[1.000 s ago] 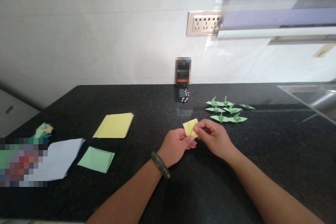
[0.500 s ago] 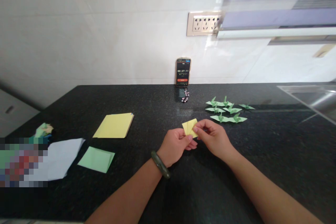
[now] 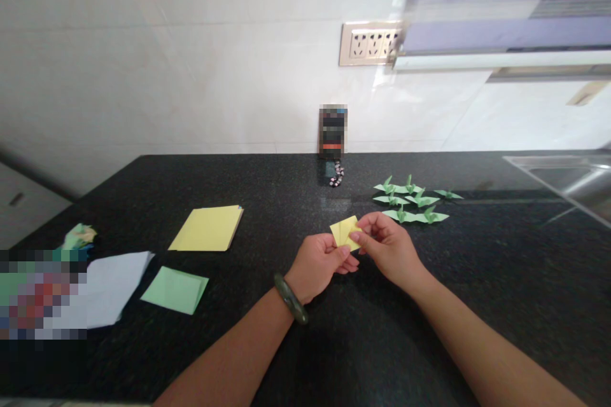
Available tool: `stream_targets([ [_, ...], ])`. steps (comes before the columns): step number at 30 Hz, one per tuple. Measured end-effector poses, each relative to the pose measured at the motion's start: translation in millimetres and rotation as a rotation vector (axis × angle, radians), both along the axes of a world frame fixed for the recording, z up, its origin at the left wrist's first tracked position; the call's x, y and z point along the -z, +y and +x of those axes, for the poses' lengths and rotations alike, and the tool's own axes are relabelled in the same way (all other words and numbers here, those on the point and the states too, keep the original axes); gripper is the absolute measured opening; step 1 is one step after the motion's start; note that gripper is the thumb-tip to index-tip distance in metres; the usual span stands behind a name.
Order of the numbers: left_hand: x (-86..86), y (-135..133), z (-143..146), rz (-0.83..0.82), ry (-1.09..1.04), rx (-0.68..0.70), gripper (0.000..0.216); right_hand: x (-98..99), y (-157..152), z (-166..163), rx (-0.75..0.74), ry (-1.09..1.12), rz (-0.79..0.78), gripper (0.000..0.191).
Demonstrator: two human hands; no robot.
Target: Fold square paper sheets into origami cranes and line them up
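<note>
A small folded square of yellow origami paper (image 3: pixel 342 231) is held between both hands above the dark counter. My left hand (image 3: pixel 319 265), with a dark green bangle at the wrist, pinches its lower edge between thumb and fingers. On the right side, my right hand (image 3: pixel 389 248) grips the paper with thumb and index finger, the thumb lying on a creased flap. Several green folded paper cranes (image 3: pixel 414 199) stand in rows just beyond my right hand.
Left of my hands lie a stack of yellow paper (image 3: pixel 207 229), a folded green sheet (image 3: pixel 175 289) and white sheets (image 3: pixel 117 286). A blurred-out phone (image 3: pixel 333 133) leans on the wall, its beaded strap (image 3: pixel 337 175) below. A metal sink (image 3: pixel 573 181) sits at far right.
My right thumb has shifted slightly left over the yellow paper, and the paper has turned a little. My left hand keeps its place.
</note>
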State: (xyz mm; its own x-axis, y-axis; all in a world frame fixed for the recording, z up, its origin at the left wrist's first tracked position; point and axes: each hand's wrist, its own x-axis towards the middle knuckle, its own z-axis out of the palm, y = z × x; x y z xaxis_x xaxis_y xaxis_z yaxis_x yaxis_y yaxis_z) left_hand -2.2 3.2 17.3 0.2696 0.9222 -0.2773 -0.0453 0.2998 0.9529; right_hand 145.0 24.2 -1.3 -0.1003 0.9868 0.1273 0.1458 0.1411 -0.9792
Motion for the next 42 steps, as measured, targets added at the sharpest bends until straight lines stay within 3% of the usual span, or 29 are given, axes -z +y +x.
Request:
stream_targets([
  [8, 3.6, 0.0, 0.2, 0.015, -0.006, 0.006, 0.013, -4.4, 4.2, 5.0, -0.116, 0.247, -0.217, 0.043],
  [11, 4.4, 0.2, -0.4, 0.019, 0.003, 0.032, 0.014, -3.9, 3.5, 6.4, -0.163, 0.23, -0.263, 0.033],
  [26, 1.9, -0.5, -3.3, -0.055, -0.014, 0.147, 0.017, -6.3, 1.4, 6.6, -0.177, 0.003, -0.221, 0.033],
  [32, 8.1, 3.8, -2.7, -0.126, -0.12, 0.07, 0.048, -4.5, 3.2, 7.4, -0.119, 0.035, -0.224, 0.031],
  [38, 7.6, 0.3, 0.3, 0.006, 0.034, 0.1, 0.024, -8.5, -0.9, 2.8, -0.107, -0.002, -0.222, 0.031],
  [42, 6.8, -2.1, 0.8, -0.041, -0.013, 0.085, 0.015, -9.6, -3.0, 0.9, -0.082, 0.024, -0.192, 0.03],
])
